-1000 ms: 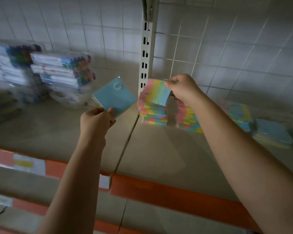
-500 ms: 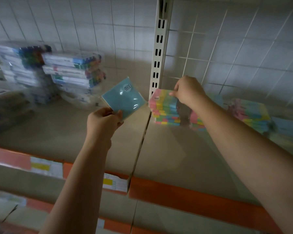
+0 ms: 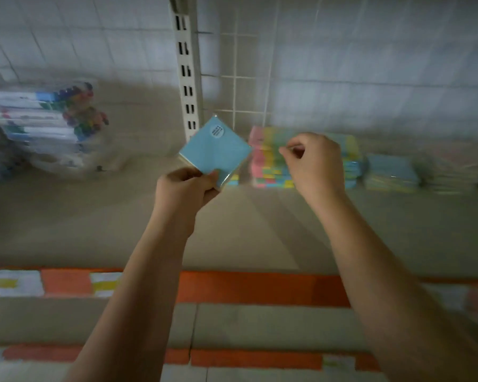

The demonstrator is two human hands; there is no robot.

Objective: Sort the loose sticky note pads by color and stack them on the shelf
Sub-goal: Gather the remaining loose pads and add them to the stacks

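Observation:
My left hand point(image 3: 185, 191) pinches a light blue sticky note pad point(image 3: 214, 150) by its lower corner and holds it tilted above the shelf point(image 3: 66, 216). Just right of it stands a stack of rainbow-striped pads point(image 3: 268, 161) against the back wall. My right hand point(image 3: 312, 161) hovers in front of that stack with its fingers curled and nothing in them. Partly hidden behind this hand is a second rainbow stack point(image 3: 352, 153). Further right lies a low stack of blue pads point(image 3: 389, 172).
Clear packs of coloured markers point(image 3: 47, 125) are piled at the back left of the shelf. A white slotted upright point(image 3: 188, 78) runs up the wall behind the blue pad. More blurred pads point(image 3: 450, 166) lie far right. An orange price strip point(image 3: 246, 288) edges the shelf front.
My right hand has let go of the rainbow pad, which now lies on its stack, and has drawn back. The left hand has carried the blue pad rightwards towards the stacks.

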